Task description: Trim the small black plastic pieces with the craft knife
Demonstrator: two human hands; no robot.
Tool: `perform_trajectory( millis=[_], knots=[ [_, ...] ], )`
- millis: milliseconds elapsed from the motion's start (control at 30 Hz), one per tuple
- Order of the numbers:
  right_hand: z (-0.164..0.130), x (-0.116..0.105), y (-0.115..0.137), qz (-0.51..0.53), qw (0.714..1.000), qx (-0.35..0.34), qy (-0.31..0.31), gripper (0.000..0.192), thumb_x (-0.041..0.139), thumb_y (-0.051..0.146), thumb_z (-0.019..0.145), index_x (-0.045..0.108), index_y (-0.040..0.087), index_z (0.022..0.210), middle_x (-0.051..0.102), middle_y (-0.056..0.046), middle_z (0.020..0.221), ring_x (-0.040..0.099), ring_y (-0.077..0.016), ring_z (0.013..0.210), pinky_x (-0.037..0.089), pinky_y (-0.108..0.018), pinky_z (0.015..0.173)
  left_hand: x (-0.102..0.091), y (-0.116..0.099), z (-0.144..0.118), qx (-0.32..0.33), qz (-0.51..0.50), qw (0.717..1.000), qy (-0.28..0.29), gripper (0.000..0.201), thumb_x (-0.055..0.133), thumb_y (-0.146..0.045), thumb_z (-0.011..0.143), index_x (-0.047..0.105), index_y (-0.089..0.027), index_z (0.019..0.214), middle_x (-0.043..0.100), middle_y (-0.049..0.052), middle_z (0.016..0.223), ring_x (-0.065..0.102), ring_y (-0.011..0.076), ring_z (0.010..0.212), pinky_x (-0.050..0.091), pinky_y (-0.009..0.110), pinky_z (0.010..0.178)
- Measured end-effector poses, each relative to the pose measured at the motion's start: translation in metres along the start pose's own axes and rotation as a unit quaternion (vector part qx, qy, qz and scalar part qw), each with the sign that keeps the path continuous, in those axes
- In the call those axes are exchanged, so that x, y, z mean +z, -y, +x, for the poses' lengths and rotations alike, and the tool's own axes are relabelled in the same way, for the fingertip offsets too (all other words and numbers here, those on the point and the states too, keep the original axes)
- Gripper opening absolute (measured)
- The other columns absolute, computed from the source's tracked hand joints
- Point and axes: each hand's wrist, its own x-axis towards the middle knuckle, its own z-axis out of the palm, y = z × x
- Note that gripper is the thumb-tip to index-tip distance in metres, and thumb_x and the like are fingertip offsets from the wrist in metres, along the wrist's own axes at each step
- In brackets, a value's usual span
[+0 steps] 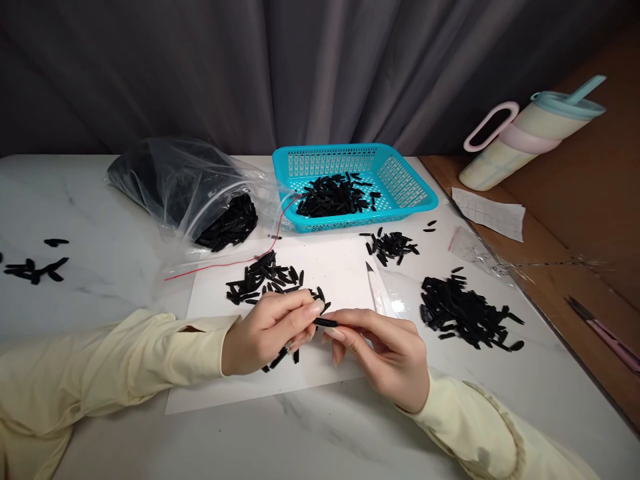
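A small black strip (326, 322) is pinched between my two hands over a white paper sheet (200, 373). My left hand (273, 327) grips its left end with thumb and forefinger. From the other side, my right hand (383, 350) holds the right end, fingers closed. Several similar strips (265, 273) lie scattered on the sheet behind and beneath my left hand. A pencil-like pointed white tool (375, 287) rests on the sheet beyond my right hand. To the right of that hand is a heap of black strips (460, 310).
A blue plastic basket (360, 220) and an open clear bag (170, 180), both with black strips, stand at the back. A red string (225, 267) trails from the bag. On the right are a tumbler (520, 143), a paper slip (490, 212) and pink-handled scissors or tweezers (605, 333).
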Motion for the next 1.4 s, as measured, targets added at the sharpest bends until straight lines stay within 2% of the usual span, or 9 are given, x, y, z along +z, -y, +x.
perform_trajectory(
  millis=[833,1200,1400],
  knots=[
    [-0.0009,0.001,-0.0018,-0.001,1.0,-0.002,-0.006,0.019,0.056,0.003,0.084,0.065,0.016,0.094,0.064,0.001,0.065,0.059,-0.0084,0.048,0.051,-0.018,0.05,0.0008,0.0044,-0.0006,0.011,-0.031,0.999,0.002,0.027,0.04,-0.03,0.093,0.044,-0.017,0.069,0.041,-0.007,0.051,0.04,0.0062,0.046,0.035,0.019,0.048],
    [-0.0021,0.0005,-0.0014,0.009,1.0,0.012,-0.004,0.017,0.057,0.005,0.084,0.063,0.018,0.094,0.061,0.002,0.061,0.059,-0.0091,0.046,0.052,-0.02,0.048,0.0014,0.0053,-0.0017,0.012,-0.013,1.0,-0.02,0.028,0.041,-0.035,0.093,0.048,-0.017,0.072,0.041,-0.007,0.05,0.041,0.0071,0.046,0.037,0.02,0.048],
    [-0.0019,0.0011,-0.0008,0.029,0.999,0.03,-0.005,0.012,0.055,0.007,0.086,0.061,0.017,0.088,0.059,0.002,0.059,0.06,-0.0102,0.046,0.052,-0.022,0.048,0.0016,0.0071,0.0005,0.025,-0.008,0.999,-0.037,0.027,0.043,-0.036,0.093,0.048,-0.017,0.074,0.038,-0.008,0.049,0.036,0.0069,0.044,0.035,0.02,0.045]
  ],
)
